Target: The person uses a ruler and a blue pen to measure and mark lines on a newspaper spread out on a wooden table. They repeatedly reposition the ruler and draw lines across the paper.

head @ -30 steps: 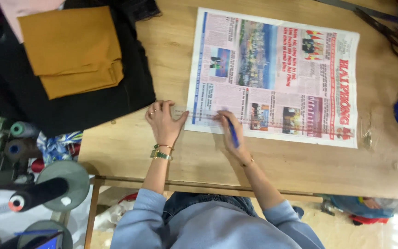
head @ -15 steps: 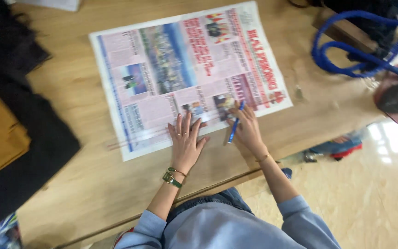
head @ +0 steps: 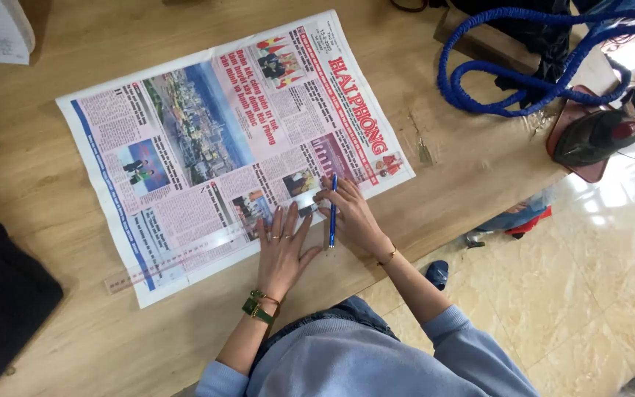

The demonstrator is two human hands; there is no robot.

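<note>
Wooden table (head: pixel 435 184), pale tiled floor at right. One newspaper (head: pixel 214 147) spread flat, one clear ruler (head: pixel 207 246) across its near edge, one blue pen (head: pixel 332 212). Left hand (head: pixel 284 250) open, palm down, fingers spread, pressing ruler near its right end. Right hand (head: pixel 350 217) gripping pen, tip on page at ruler's far edge. Pen's long axis runs near to far, tip far. Ruler's long axis runs left-near to right-far. Blue hose (head: pixel 531 55) and one iron (head: pixel 604 132) at far right.

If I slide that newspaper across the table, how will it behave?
The newspaper looks thin and floppy, so it would likely buckle rather than slide whole. The left hand and clear ruler pin its near edge, so that part probably stays put.
</note>
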